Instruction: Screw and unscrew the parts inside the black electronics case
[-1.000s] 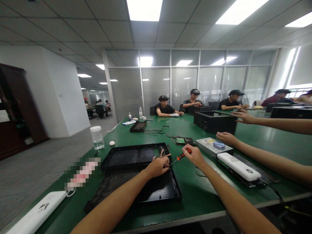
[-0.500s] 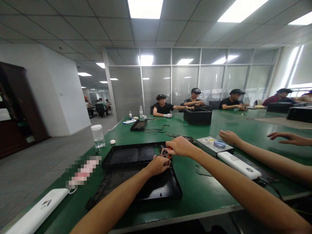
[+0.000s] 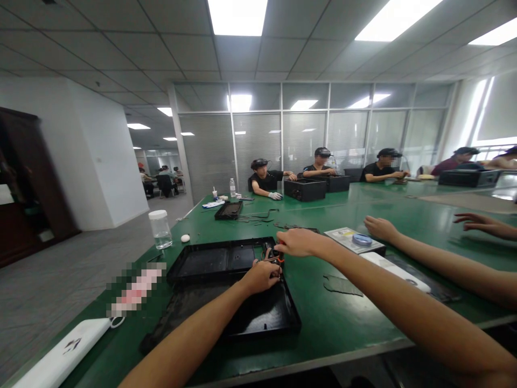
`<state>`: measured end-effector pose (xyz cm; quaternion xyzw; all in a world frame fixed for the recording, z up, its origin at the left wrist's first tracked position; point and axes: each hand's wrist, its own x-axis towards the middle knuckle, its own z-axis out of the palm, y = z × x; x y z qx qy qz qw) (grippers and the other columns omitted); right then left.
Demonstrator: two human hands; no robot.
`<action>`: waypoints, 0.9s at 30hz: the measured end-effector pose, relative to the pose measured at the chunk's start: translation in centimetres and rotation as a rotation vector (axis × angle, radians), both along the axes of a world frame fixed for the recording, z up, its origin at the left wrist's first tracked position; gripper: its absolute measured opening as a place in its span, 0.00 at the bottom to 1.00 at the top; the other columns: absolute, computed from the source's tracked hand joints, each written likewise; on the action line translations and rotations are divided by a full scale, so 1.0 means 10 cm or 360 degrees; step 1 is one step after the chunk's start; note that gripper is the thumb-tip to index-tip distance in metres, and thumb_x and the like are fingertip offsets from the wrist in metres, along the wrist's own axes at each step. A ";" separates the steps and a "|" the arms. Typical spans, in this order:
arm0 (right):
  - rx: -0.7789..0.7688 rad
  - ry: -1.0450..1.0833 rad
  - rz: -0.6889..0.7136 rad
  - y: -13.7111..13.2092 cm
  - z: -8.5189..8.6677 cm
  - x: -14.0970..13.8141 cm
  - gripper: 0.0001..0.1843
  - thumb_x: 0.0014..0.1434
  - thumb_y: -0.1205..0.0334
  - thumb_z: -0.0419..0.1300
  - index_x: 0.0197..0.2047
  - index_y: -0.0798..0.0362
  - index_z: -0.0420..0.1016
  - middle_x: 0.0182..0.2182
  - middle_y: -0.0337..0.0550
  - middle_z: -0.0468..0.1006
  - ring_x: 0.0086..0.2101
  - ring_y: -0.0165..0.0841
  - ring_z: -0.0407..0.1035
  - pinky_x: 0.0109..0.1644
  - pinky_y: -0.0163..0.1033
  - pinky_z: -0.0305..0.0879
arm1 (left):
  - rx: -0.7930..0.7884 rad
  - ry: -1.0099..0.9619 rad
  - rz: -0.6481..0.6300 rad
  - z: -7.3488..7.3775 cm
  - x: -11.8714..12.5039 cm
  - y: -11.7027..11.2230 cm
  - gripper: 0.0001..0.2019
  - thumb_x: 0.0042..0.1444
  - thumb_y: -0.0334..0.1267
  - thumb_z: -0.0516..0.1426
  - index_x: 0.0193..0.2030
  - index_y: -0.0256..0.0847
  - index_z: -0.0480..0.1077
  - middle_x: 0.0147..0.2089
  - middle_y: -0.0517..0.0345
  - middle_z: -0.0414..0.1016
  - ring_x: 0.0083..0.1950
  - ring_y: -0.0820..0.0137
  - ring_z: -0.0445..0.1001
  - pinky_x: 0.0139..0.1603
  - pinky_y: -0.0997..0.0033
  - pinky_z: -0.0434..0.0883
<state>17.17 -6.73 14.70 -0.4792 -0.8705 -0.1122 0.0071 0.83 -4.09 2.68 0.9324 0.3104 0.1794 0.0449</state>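
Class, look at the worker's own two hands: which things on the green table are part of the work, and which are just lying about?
In the work:
left hand on the wire bundle
right hand over the orange-handled screwdriver
black case
black panel

Lying about:
clear jar
white power bank
optical drive with blue disc, beside a neighbour's hand

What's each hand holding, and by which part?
Right hand: orange-handled screwdriver, gripped by the handle. Left hand: pinches the wire bundle at the black case.
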 end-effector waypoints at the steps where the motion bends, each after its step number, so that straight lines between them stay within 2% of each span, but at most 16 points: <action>1: 0.0062 -0.0022 -0.0097 0.01 0.00 -0.01 0.25 0.58 0.46 0.42 0.38 0.58 0.69 0.34 0.56 0.75 0.36 0.42 0.69 0.34 0.38 0.57 | 0.0008 0.0000 -0.0003 0.00 0.00 0.00 0.05 0.50 0.29 0.55 0.35 0.38 0.67 0.34 0.60 0.73 0.38 0.71 0.70 0.41 0.75 0.61; 3: 0.0091 -0.0012 -0.0173 0.02 0.00 -0.02 0.28 0.57 0.44 0.41 0.39 0.59 0.69 0.35 0.58 0.74 0.37 0.44 0.69 0.35 0.41 0.58 | 0.0022 -0.0011 -0.0003 0.00 -0.01 0.00 0.05 0.49 0.29 0.55 0.35 0.38 0.67 0.34 0.59 0.73 0.38 0.71 0.70 0.41 0.75 0.61; 6: -0.0091 0.0097 0.0015 0.01 -0.02 -0.01 0.24 0.58 0.47 0.44 0.47 0.57 0.63 0.35 0.53 0.75 0.33 0.39 0.69 0.33 0.38 0.58 | 0.0025 -0.0035 -0.0004 -0.02 -0.01 0.01 0.05 0.49 0.30 0.55 0.35 0.38 0.67 0.34 0.60 0.72 0.38 0.71 0.70 0.40 0.75 0.61; 7: -0.0091 0.0119 0.0030 0.01 -0.02 0.00 0.23 0.58 0.48 0.44 0.47 0.57 0.64 0.35 0.52 0.75 0.33 0.38 0.69 0.33 0.37 0.58 | 0.0022 -0.0036 -0.0005 -0.02 -0.01 0.01 0.05 0.49 0.30 0.55 0.35 0.38 0.67 0.34 0.60 0.72 0.39 0.70 0.70 0.40 0.75 0.62; 10: 0.0125 0.0186 -0.0110 0.02 -0.05 0.02 0.24 0.58 0.45 0.43 0.37 0.57 0.68 0.32 0.55 0.74 0.34 0.41 0.68 0.35 0.39 0.57 | 0.0014 -0.0033 -0.0001 -0.02 -0.01 0.02 0.06 0.49 0.30 0.55 0.36 0.39 0.67 0.34 0.59 0.72 0.39 0.70 0.70 0.41 0.75 0.62; 12: 0.0138 0.0361 -0.0070 0.07 -0.13 0.09 0.22 0.56 0.45 0.46 0.34 0.56 0.68 0.30 0.51 0.74 0.32 0.38 0.68 0.35 0.38 0.56 | 0.0016 -0.0039 -0.0013 -0.02 -0.02 0.02 0.07 0.49 0.30 0.54 0.37 0.39 0.67 0.34 0.59 0.72 0.39 0.70 0.70 0.41 0.74 0.62; 14: 0.0030 0.0724 0.0092 0.15 -0.30 0.23 0.18 0.55 0.47 0.50 0.33 0.54 0.68 0.27 0.44 0.73 0.29 0.33 0.66 0.33 0.35 0.56 | 0.0029 -0.0041 -0.0037 -0.03 -0.03 0.02 0.08 0.50 0.30 0.54 0.39 0.39 0.67 0.35 0.58 0.72 0.40 0.70 0.69 0.43 0.74 0.62; 16: -0.0061 0.1279 0.0153 0.26 -0.58 0.44 0.16 0.54 0.49 0.51 0.29 0.54 0.66 0.23 0.38 0.70 0.24 0.29 0.63 0.29 0.32 0.56 | 0.0055 -0.0031 -0.0048 -0.04 -0.04 0.02 0.10 0.51 0.30 0.54 0.41 0.40 0.67 0.37 0.58 0.72 0.41 0.70 0.69 0.44 0.72 0.62; 18: -0.0137 0.1978 -0.0076 0.40 -0.90 0.69 0.16 0.54 0.49 0.48 0.26 0.53 0.63 0.14 0.32 0.62 0.15 0.25 0.55 0.19 0.30 0.50 | 0.0090 -0.0013 -0.0051 -0.05 -0.05 0.02 0.11 0.52 0.31 0.53 0.43 0.41 0.67 0.38 0.57 0.72 0.42 0.69 0.69 0.46 0.71 0.62; 20: -0.0204 0.2529 -0.0355 0.54 -1.20 0.92 0.15 0.52 0.50 0.50 0.25 0.53 0.61 0.10 0.28 0.54 0.12 0.23 0.48 0.15 0.29 0.43 | 0.0138 0.0014 -0.0070 -0.05 -0.06 0.02 0.11 0.53 0.31 0.52 0.43 0.40 0.67 0.38 0.56 0.72 0.43 0.69 0.68 0.46 0.70 0.62; 21: -0.0225 0.2788 -0.0392 0.60 -1.31 1.01 0.14 0.51 0.50 0.50 0.25 0.52 0.60 0.10 0.27 0.52 0.11 0.23 0.46 0.14 0.29 0.41 | 0.0164 0.0029 -0.0090 -0.05 -0.05 0.02 0.10 0.53 0.31 0.52 0.42 0.40 0.68 0.39 0.55 0.71 0.43 0.69 0.68 0.47 0.69 0.62; 24: -0.0375 0.3290 -0.0395 0.73 -1.49 1.17 0.13 0.51 0.51 0.51 0.26 0.52 0.58 0.11 0.26 0.52 0.11 0.21 0.44 0.12 0.27 0.39 | 0.0224 0.0044 -0.0157 -0.04 -0.04 0.04 0.08 0.54 0.32 0.51 0.39 0.39 0.70 0.38 0.54 0.71 0.43 0.69 0.67 0.46 0.70 0.62; 27: -0.0536 0.3463 -0.0420 0.79 -1.51 1.17 0.13 0.52 0.52 0.51 0.26 0.53 0.58 0.13 0.28 0.57 0.11 0.20 0.46 0.11 0.26 0.42 | 0.0221 0.0061 -0.0247 -0.06 -0.01 0.06 0.08 0.54 0.31 0.51 0.36 0.39 0.71 0.36 0.56 0.71 0.41 0.70 0.67 0.46 0.72 0.62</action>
